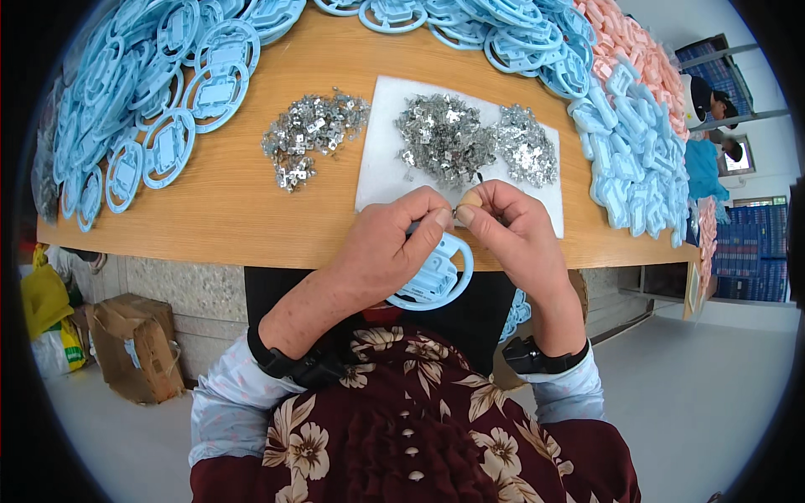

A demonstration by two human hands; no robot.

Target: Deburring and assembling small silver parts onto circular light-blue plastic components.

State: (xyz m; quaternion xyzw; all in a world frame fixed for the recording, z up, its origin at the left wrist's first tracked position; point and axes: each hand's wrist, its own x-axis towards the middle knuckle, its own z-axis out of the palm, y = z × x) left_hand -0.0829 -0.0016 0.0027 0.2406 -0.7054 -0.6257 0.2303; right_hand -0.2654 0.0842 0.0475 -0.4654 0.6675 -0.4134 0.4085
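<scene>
My left hand (387,236) is closed on a light-blue plastic ring-shaped part (438,277), which hangs below its fingers at the table's front edge. With thumb and fingers pinched together, my right hand (521,235) meets the left fingertips at the part's upper end. A tiny dark or metallic piece shows between the fingertips, too small to name. A tan covering shows on one right fingertip, and a small dark tip sticks up beside it. Just beyond the hands, a pile of small metal clips (444,138) and a second clip pile (528,147) lie on a white foam sheet (375,159).
Another heap of metal clips (312,132) lies on the wooden table (243,193). Blue ring parts (168,147) are stacked at the left, more along the back. Blue oblong pieces (629,142) and pink pieces (641,59) cover the right side. A cardboard box (138,348) stands on the floor.
</scene>
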